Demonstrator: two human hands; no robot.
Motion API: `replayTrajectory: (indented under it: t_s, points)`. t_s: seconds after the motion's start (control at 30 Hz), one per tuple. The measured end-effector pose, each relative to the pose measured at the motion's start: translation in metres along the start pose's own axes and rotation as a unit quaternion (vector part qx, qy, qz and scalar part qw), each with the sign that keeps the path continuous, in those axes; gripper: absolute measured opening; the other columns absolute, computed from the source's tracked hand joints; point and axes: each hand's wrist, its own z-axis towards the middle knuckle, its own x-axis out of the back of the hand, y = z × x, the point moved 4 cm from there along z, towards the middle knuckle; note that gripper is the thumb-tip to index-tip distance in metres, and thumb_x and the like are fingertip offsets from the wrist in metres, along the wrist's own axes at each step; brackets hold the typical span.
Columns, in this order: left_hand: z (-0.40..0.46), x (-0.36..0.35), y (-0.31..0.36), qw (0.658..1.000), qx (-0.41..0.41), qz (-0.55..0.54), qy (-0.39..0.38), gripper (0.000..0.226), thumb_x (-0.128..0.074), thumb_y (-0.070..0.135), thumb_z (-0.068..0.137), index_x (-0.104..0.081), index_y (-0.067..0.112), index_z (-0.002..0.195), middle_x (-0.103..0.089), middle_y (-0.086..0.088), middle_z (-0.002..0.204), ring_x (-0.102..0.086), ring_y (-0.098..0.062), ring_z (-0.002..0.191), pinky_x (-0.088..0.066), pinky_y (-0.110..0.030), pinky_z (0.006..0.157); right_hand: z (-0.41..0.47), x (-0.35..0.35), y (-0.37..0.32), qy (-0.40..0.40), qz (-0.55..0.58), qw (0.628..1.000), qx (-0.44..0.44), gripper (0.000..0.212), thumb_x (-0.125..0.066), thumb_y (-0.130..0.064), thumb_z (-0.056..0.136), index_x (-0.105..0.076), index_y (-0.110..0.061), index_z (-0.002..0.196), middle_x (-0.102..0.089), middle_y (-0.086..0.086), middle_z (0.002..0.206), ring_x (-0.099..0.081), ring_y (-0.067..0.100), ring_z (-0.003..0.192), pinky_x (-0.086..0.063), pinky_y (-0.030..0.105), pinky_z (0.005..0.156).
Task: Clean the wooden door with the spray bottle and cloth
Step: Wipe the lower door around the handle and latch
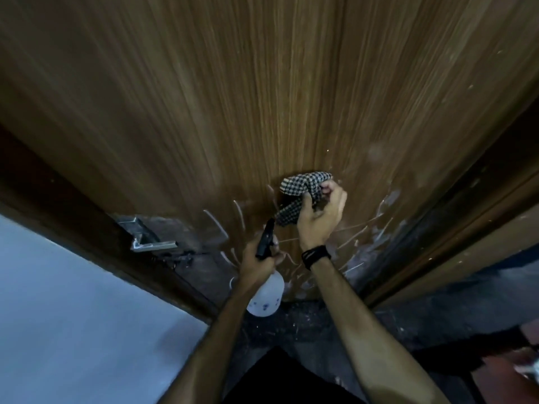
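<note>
— Door first: where is it, and what does it look like?

— Wooden door [233, 97] fills the upper view straight ahead, its grain running vertically. Pale streaks and smears mark its lower part, most of them around the two hands. A metal lever handle [145, 239] sits at its left edge, beside a pale wall [73, 316].

— How is the right arm posed?

— It reaches forward and up from the lower right, forearm bare, a dark band [316, 256] round the wrist. The right hand [320, 217] is seen from the back, fingers curled around a bunched checked cloth [302, 196]. The upper end of the cloth lies against the door; a tail hangs below the thumb.

— And the left?

— The left arm stretches forward from the bottom centre, lower than the right. The left hand [256, 263] is wrapped around the neck of the spray bottle [267, 298], whose black nozzle points up toward the door, just left of the cloth. The white bottle body hangs below the fist, near the door's bottom edge.

— Do the hands touch?

— No, they are near each other but apart.
</note>
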Motion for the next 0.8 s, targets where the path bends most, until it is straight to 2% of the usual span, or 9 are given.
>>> replayTrajectory:
  t_s: [0.07,0.13,0.27,0.37,0.4,0.5,0.57,0.7,0.8]
  points:
    - [0.004,0.012,-0.006,1.000,0.013,0.000,0.000,0.029,-0.067,-0.014,0.088,-0.061,0.015,0.087,-0.059,-0.004,0.074,-0.056,-0.014,0.063,-0.047,-0.035,0.067,-0.021,-0.007,0.012,-0.013,-0.029,0.999,-0.015,0.026,-0.068,-0.003,0.084,-0.056,-0.002,0.106,-0.049,0.002,0.104,-0.047,0.014,0.099,-0.042,0.030,0.089]
    - [0.008,0.024,-0.012,1.000,0.015,0.003,0.004,0.032,-0.067,-0.015,0.086,-0.060,0.016,0.082,-0.059,0.000,0.071,-0.060,-0.007,0.062,-0.050,-0.030,0.068,-0.045,-0.017,0.023,-0.037,-0.056,0.996,-0.060,0.030,-0.069,0.005,0.079,-0.054,-0.001,0.104,-0.047,0.005,0.103,-0.041,0.007,0.096,-0.041,0.029,0.088]
    - [0.009,0.039,-0.012,1.000,0.000,0.017,-0.025,0.032,-0.069,-0.013,0.084,-0.057,0.015,0.076,-0.058,0.000,0.069,-0.056,0.004,0.055,-0.048,-0.022,0.061,-0.059,-0.024,0.022,0.003,-0.067,0.989,-0.129,0.032,-0.070,0.009,0.076,-0.055,-0.002,0.102,-0.052,0.014,0.100,-0.043,0.007,0.089,-0.036,0.007,0.086]
    - [0.010,0.045,-0.013,0.998,0.006,0.018,-0.062,0.035,-0.063,-0.019,0.085,-0.055,0.014,0.073,-0.055,-0.003,0.069,-0.057,-0.013,0.062,-0.044,-0.023,0.059,-0.039,-0.015,0.016,0.064,-0.023,0.985,-0.156,0.031,-0.065,-0.006,0.083,-0.051,-0.015,0.109,-0.056,0.012,0.102,-0.056,0.023,0.091,-0.050,0.032,0.089]
    - [0.012,0.045,-0.014,0.997,0.004,0.020,-0.077,0.034,-0.062,-0.019,0.085,-0.055,0.012,0.073,-0.054,-0.005,0.070,-0.056,-0.018,0.066,-0.044,-0.027,0.062,-0.030,-0.011,0.018,0.090,-0.001,0.981,-0.173,0.033,-0.064,-0.005,0.085,-0.049,-0.018,0.112,-0.055,0.008,0.101,-0.057,0.023,0.091,-0.051,0.034,0.088]
    - [0.012,0.042,-0.016,0.994,-0.001,0.024,-0.103,0.029,-0.065,-0.016,0.083,-0.051,0.007,0.075,-0.049,-0.004,0.065,-0.049,-0.007,0.051,-0.042,-0.029,0.060,-0.014,0.002,0.029,0.120,0.036,0.957,-0.263,0.038,-0.066,-0.002,0.091,-0.049,-0.009,0.123,-0.051,-0.005,0.099,-0.055,0.012,0.090,-0.047,0.016,0.080]
    - [0.012,0.038,-0.015,0.994,0.003,0.011,-0.112,0.029,-0.066,-0.017,0.082,-0.050,0.007,0.076,-0.047,0.002,0.060,-0.046,-0.002,0.045,-0.040,-0.028,0.058,-0.018,0.003,0.037,0.082,0.023,0.955,-0.283,0.036,-0.067,0.001,0.091,-0.050,-0.008,0.122,-0.051,-0.006,0.098,-0.054,0.005,0.085,-0.047,0.013,0.076]
    - [0.014,0.028,-0.010,0.994,0.026,-0.015,-0.107,0.025,-0.065,-0.017,0.083,-0.055,0.005,0.084,-0.050,0.006,0.058,-0.046,-0.001,0.042,-0.039,-0.023,0.053,-0.042,-0.004,0.044,0.012,-0.036,0.957,-0.288,0.030,-0.064,0.002,0.090,-0.045,-0.017,0.105,-0.052,-0.008,0.086,-0.051,0.002,0.071,-0.041,0.021,0.072]
    - [0.011,0.024,-0.003,0.994,0.031,-0.030,-0.100,0.033,-0.060,-0.021,0.084,-0.052,0.009,0.074,-0.049,0.005,0.056,-0.044,-0.006,0.042,-0.038,-0.019,0.044,-0.049,-0.003,0.040,0.004,-0.117,0.955,-0.273,0.025,-0.058,-0.007,0.093,-0.046,-0.018,0.111,-0.060,-0.003,0.094,-0.057,0.017,0.082,-0.039,0.028,0.073]
